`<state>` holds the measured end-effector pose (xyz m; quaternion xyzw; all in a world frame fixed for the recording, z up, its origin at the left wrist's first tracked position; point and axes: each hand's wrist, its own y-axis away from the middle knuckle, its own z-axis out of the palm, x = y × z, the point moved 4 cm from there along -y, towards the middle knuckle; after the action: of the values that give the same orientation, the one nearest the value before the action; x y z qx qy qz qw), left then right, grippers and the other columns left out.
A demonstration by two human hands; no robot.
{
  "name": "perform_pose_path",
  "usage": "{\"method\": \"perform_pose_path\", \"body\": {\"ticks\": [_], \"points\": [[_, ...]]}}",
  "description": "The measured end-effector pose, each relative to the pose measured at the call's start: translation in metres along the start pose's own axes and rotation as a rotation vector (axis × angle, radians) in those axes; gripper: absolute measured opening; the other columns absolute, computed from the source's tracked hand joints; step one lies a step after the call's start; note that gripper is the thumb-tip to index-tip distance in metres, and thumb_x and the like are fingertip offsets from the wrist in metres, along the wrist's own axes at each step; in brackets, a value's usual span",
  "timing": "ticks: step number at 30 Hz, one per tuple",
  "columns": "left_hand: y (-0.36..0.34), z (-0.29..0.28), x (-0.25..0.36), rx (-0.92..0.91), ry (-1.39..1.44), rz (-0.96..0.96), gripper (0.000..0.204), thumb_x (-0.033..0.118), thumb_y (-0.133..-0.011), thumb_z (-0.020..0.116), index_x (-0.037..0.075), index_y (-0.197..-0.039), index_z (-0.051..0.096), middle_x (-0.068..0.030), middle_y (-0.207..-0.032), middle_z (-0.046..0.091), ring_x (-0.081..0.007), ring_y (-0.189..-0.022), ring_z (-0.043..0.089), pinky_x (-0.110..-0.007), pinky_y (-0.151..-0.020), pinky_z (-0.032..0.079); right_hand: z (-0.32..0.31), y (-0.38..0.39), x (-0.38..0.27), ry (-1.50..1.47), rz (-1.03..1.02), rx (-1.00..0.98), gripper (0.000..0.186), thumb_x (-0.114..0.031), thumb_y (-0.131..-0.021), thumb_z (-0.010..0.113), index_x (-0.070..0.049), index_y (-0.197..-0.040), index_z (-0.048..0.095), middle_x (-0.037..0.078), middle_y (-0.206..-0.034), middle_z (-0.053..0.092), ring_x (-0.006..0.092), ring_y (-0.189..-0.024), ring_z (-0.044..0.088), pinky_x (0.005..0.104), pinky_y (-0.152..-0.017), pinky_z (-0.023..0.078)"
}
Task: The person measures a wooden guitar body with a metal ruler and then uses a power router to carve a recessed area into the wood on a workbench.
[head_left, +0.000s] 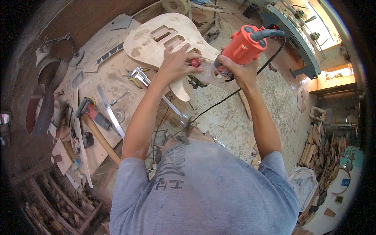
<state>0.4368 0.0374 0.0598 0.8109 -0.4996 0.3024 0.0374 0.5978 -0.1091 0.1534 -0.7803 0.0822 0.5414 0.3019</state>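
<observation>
A pale wooden electric guitar body with routed cavities lies at the edge of the bench. My right hand is wrapped round the lower part of a red trim router, which stands tilted over the body's edge, near the neck end. Its clear base reaches left toward a round red knob. My left hand has thumb and forefinger around that knob, while its other fingers stretch over the wood by the cavities. The router bit is hidden from this view.
Calipers and pliers lie left of the guitar body. A steel ruler and a red-and-black sander sit nearer on the bench. The router's black cord runs behind my right forearm. Wood offcuts are stacked at right.
</observation>
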Motion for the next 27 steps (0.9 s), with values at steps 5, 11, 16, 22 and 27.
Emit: {"method": "perform_pose_path", "body": {"ticks": [5,11,16,22,27], "points": [[0.001,0.001,-0.001,0.069,0.023,0.004,0.057,0.063,-0.081,0.077,0.031,-0.128,0.076,-0.0197,-0.143,0.064,-0.0335,-0.149,0.044,-0.060,-0.121,0.013,-0.002,0.000,0.005,0.032,0.033,-0.009,0.074,-0.011,-0.073,0.092,-0.002,-0.137,0.055,0.007,-0.106,0.072,0.0180,-0.098,0.072,0.0353,-0.085,0.062],[0.001,-0.004,0.001,0.027,0.064,-0.007,0.054,0.060,-0.083,0.077,0.028,-0.127,0.077,-0.0026,-0.139,0.070,-0.0310,-0.149,0.046,-0.056,-0.119,0.017,0.003,-0.003,0.000,0.014,0.006,-0.004,0.074,-0.010,-0.073,0.092,-0.002,-0.136,0.056,0.006,-0.106,0.071,0.0166,-0.097,0.071,0.0341,-0.085,0.060],[0.000,0.002,-0.006,0.058,0.098,0.010,0.054,0.055,-0.086,0.077,0.023,-0.130,0.075,-0.0052,-0.140,0.069,-0.0295,-0.146,0.049,-0.055,-0.117,0.020,0.007,-0.007,0.001,0.029,0.007,-0.002,0.074,-0.009,-0.071,0.092,-0.003,-0.136,0.057,0.005,-0.105,0.071,0.0165,-0.096,0.071,0.0338,-0.085,0.060],[0.000,-0.004,-0.006,0.090,0.124,-0.017,0.058,0.046,-0.087,0.079,0.019,-0.137,0.069,-0.0094,-0.147,0.062,-0.0304,-0.138,0.057,-0.046,-0.116,0.028,0.012,-0.013,0.003,0.027,-0.034,-0.006,0.072,-0.010,-0.073,0.091,-0.004,-0.135,0.057,0.005,-0.104,0.068,0.0161,-0.091,0.070,0.0328,-0.079,0.061],[0.001,-0.006,-0.010,0.162,0.249,-0.022,0.062,0.034,-0.083,0.084,0.014,-0.139,0.067,-0.0159,-0.148,0.060,-0.0316,-0.134,0.059,-0.045,-0.116,0.033,0.019,-0.017,0.006,-0.006,-0.007,0.018,0.052,-0.021,-0.073,0.090,-0.005,-0.118,0.069,0.003,-0.093,0.074,0.0143,-0.084,0.071,0.0323,-0.077,0.058]]}}
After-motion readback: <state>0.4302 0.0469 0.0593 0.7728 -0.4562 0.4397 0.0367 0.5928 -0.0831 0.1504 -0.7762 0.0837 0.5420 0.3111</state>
